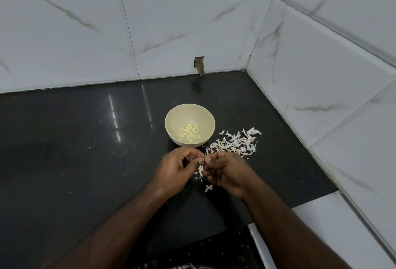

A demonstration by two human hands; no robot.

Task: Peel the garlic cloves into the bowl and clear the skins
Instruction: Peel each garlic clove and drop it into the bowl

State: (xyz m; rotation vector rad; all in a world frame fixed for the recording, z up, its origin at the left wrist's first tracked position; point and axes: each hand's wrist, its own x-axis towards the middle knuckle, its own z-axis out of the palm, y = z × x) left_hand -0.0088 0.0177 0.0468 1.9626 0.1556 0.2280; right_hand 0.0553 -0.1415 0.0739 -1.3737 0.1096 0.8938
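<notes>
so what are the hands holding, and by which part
Both the left hand and right hand pinch a garlic clove between their fingertips; its papery skin hangs loose.

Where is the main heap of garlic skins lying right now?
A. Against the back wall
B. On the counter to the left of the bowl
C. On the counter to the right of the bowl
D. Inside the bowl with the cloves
C: the garlic skins lie heaped on the dark counter just right of the bowl, which holds only peeled cloves.

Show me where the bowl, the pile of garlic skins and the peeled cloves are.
bowl [171,116], head view, bare inner wall on its left side.
pile of garlic skins [235,143], head view, middle of the heap.
peeled cloves [190,133], head view, centre of the cluster.
</notes>
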